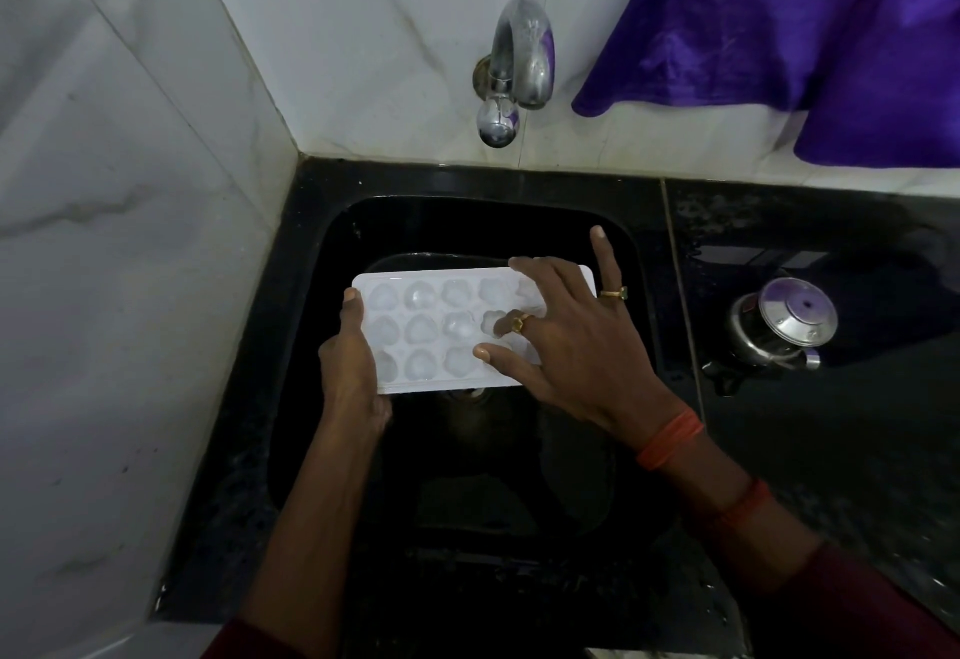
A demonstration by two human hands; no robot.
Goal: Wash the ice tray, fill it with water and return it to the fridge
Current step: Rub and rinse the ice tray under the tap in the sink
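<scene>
Holds a white tray [431, 331] at centre frame, level and cells up, over the black sink [467, 221]. Grips its left end with the left hand [348, 367]: thumb on top of the rim, other fingers tucked beneath and out of sight, so clamped on the tray's edge. Lays the right hand [566, 346] across the tray's right part, fingers spread well apart and mostly straight. Rests the thumb along the lowest row of cells, dips one ringed finger into a cell of the middle row, reaches another to the tray's upper rim, and sticks a further ringed finger out past the right end, toward the upper part of the sink, clear of the tray. Wears orange bands [670, 437] on the right wrist. Shows three rows of rounded cells in the tray; cannot tell whether wet or dry.

Above the sink, at upper centre, a steel tap [519, 60] on the tiled wall [130, 190]. At upper right, a purple cloth [805, 24] hanging against the wall. At right, on the black counter [779, 450], a steel pot [784, 328], well apart from the tray.
</scene>
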